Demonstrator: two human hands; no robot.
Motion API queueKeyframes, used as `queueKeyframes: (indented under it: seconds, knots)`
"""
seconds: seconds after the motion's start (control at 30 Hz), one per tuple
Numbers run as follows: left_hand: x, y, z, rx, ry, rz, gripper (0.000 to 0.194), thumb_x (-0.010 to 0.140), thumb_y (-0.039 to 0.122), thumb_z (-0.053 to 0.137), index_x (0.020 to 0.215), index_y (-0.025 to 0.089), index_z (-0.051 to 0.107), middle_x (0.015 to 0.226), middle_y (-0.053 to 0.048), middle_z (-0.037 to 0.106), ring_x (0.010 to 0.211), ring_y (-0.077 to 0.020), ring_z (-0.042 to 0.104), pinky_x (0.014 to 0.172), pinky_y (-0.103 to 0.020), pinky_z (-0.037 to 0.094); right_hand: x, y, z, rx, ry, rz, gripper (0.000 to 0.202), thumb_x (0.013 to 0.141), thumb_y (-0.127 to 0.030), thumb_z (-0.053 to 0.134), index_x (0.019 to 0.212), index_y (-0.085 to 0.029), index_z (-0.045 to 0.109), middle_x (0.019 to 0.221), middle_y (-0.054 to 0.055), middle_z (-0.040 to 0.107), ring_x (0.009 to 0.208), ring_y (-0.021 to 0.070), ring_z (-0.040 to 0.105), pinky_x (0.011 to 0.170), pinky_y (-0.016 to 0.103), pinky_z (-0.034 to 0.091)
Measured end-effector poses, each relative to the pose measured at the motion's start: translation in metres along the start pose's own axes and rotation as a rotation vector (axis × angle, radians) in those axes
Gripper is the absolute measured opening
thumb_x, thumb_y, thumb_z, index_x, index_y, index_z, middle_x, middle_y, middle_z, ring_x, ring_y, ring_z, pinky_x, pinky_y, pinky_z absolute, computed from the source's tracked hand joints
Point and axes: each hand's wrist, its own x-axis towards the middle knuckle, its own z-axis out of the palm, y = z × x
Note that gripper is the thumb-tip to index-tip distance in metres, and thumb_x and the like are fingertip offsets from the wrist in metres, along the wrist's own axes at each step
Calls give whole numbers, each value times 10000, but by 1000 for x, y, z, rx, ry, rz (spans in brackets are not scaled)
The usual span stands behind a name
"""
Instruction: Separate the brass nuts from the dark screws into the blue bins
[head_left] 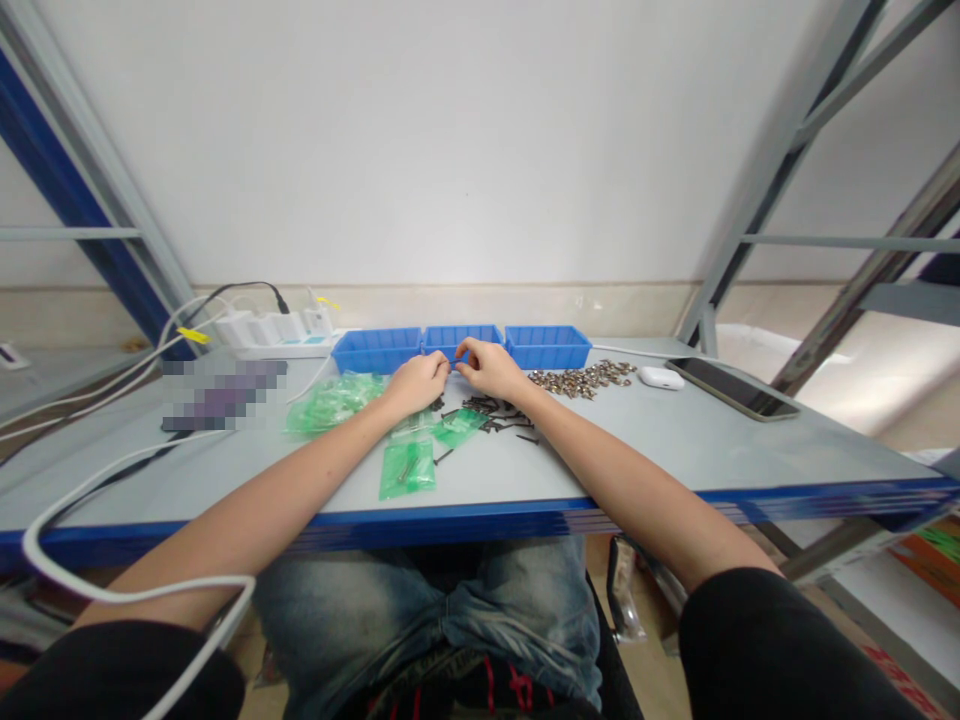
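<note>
My left hand (417,384) and my right hand (489,368) meet fingertip to fingertip over the grey table (675,450), just in front of the middle blue bin (461,337). What they pinch between them is too small to tell. Under my hands lies a scatter of black screws (495,412). A small green bag (407,467) lies flat near the front edge, another green bag (459,426) beside the screws. A heap of green bags (334,400) sits left of my left hand.
Three blue bins stand in a row at the back, with the left bin (376,349) and the right bin (547,346). Metal parts (585,379) are piled at right, then a white earbud case (661,377) and a phone (731,389). A power strip (277,332) and cables (90,480) lie left.
</note>
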Motion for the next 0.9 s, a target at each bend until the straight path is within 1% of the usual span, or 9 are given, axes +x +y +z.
queueKeyframes:
  seconds: [0.17, 0.27, 0.37, 0.63, 0.73, 0.9]
  knots:
    - [-1, 2, 0, -2, 0, 6, 253, 859, 289, 335, 824, 199, 569, 765, -41, 660, 721, -189, 600, 597, -261, 374, 2, 2, 1, -25, 15, -12, 169, 778, -164, 508, 898, -166, 627, 775, 27, 640, 659, 136, 529, 619, 222, 344]
    - [-2, 3, 0, -23, 8, -12, 242, 857, 321, 361, 888, 199, 567, 756, -40, 659, 709, -193, 599, 591, -263, 372, 2, 1, 0, -61, 30, 1, 166, 806, -190, 490, 887, -163, 633, 810, 41, 653, 689, 142, 543, 623, 224, 339]
    - [-2, 3, 0, -49, -3, -25, 261, 863, 339, 363, 938, 193, 565, 751, -44, 661, 704, -196, 599, 586, -264, 377, 2, 0, 0, -94, 31, 13, 186, 840, -230, 463, 845, -158, 634, 797, 47, 657, 705, 146, 551, 614, 226, 330]
    - [-2, 3, 0, -56, -7, -8, 247, 865, 316, 355, 890, 194, 569, 740, -39, 659, 699, -189, 597, 605, -263, 384, 2, 0, 1, -121, 20, 26, 243, 866, -268, 425, 779, -162, 625, 764, 48, 658, 688, 147, 542, 594, 232, 301]
    - [-1, 3, 1, -55, -9, -10, 237, 864, 311, 352, 845, 197, 558, 724, -36, 653, 693, -187, 597, 587, -260, 377, 1, 0, 1, -105, 21, 37, 235, 861, -275, 433, 786, -162, 625, 750, 46, 652, 673, 144, 537, 588, 231, 299]
    - [0, 1, 1, -63, 3, -7, 251, 870, 302, 317, 789, 201, 531, 738, -37, 651, 710, -183, 601, 601, -262, 382, -1, -2, 0, -12, 15, 36, 182, 813, -283, 497, 899, -167, 608, 673, 13, 617, 620, 136, 522, 564, 218, 311]
